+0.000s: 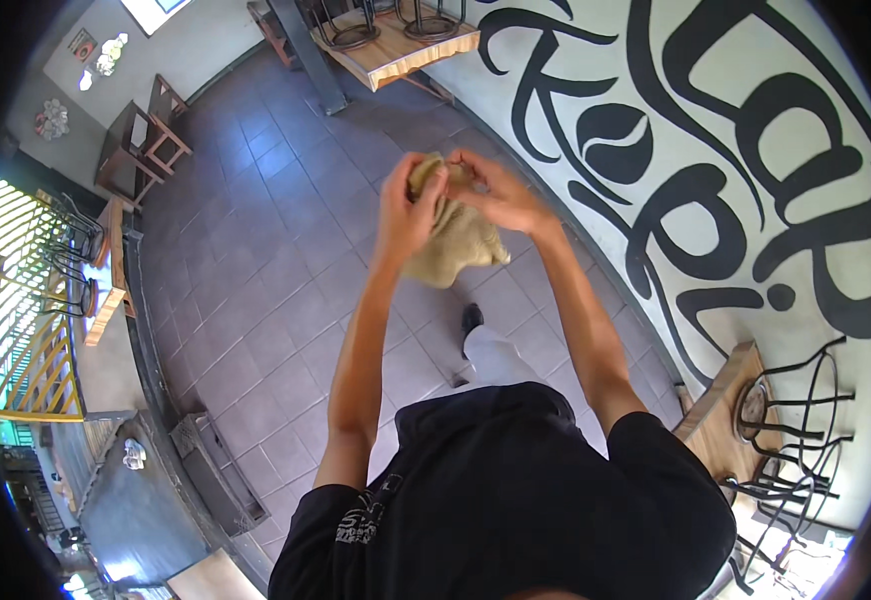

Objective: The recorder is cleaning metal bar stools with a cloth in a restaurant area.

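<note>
While both arms stretch out in front of the body in the head view, the left hand (404, 205) and the right hand (491, 190) meet at the top of a tan cloth (456, 235), a coarse, sack-like piece that hangs in the air between them above the grey tiled floor (276, 270); nothing carries it but the hands; the left hand is closed, its fingers pinching the upper left part of the fabric; the right hand is curled over the upper edge from the other side, gripping it too, though how its fingertips sit is hidden by the folds; the rest of the cloth droops in a loose bunch below the right wrist. I judge the step in hand to be gathering or folding the cloth at its top edge; the next move would call for a firm pinch in one hand while the other shifts along the edge, so the bunch does not slip. Beside the arms runs a white wall (756, 110) painted with large black lettering; a wooden table (401, 50) stands at its far end, a metal stool (796, 410) at its near end; one dark shoe (471, 318) shows below the cloth.
</note>
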The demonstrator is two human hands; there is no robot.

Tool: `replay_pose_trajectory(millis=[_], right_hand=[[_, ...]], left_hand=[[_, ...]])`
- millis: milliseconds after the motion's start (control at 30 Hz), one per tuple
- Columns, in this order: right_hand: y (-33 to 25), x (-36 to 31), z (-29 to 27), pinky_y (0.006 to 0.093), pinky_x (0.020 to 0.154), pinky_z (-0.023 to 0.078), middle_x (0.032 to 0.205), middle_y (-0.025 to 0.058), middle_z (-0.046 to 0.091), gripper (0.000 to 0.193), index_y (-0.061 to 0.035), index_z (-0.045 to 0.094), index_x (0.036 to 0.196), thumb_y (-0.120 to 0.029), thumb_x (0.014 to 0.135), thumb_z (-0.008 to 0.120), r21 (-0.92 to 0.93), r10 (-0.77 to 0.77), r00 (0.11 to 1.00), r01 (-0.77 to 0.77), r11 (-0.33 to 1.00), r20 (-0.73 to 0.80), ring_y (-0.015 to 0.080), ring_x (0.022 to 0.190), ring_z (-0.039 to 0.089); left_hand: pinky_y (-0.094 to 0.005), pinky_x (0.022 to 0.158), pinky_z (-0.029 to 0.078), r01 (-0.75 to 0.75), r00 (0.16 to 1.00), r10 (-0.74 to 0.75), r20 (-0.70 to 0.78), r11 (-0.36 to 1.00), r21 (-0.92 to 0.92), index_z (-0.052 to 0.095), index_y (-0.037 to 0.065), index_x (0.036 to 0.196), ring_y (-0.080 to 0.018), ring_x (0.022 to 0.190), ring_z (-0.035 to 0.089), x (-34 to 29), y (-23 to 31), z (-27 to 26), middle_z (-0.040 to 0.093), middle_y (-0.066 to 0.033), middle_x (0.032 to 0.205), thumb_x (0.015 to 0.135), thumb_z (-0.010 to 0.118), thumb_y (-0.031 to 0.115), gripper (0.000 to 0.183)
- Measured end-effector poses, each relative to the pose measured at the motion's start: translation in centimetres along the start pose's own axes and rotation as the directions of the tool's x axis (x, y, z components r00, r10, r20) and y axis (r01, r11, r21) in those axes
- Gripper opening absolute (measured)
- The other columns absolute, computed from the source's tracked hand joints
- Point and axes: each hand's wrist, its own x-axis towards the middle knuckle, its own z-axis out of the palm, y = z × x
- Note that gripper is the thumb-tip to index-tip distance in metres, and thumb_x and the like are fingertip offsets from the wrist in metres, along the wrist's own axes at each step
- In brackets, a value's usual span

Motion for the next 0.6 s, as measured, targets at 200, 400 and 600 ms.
replay_pose_trajectory(millis=[200,400,600], right_hand=[[4.6,6.7,-1.9,0.0286,0.080,0.044,0.088,0.0021,0.060,0.031,-0.0037,0.058,0.106,-0.017,0.081,0.068,0.103,0.040,0.996,-0.049,0.993,0.082,0.0122,0.086,0.054],[12.2,14.0,-1.7,0.0298,0.057,0.037,0.072,0.0056,0.052,0.019,-0.0002,0.058,0.078,-0.011,0.071,0.072,-0.089,-0.112,0.955,0.090,0.992,-0.275,0.0135,0.062,0.047],[15.8,21.2,-1.0,0.0316,0.055,0.040,0.067,0.0080,0.051,0.015,-0.0012,0.054,0.081,-0.005,0.072,0.066,-0.197,-0.211,0.794,0.117,0.973,-0.571,0.0156,0.058,0.048]], left_hand=[[-0.0267,0.075,0.047,0.010,0.994,-0.015,0.109,0.999,0.049,0.061,0.000,0.104,-0.0109,0.085,0.056,4.6,-3.8,-4.5,0.063,-0.0055,0.089,0.083,0.069,0.013,0.026],[-0.0250,0.057,0.046,0.287,0.909,-0.365,0.200,0.898,0.333,0.060,-0.002,0.107,-0.0070,0.066,0.054,7.7,-9.4,-8.6,0.063,-0.0048,0.084,0.088,0.065,0.014,0.026],[-0.0227,0.051,0.042,0.260,0.965,-0.263,-0.019,0.934,0.246,0.056,-0.004,0.107,-0.0069,0.058,0.052,12.5,-12.7,-9.4,0.054,-0.0024,0.077,0.095,0.057,0.020,0.027]])
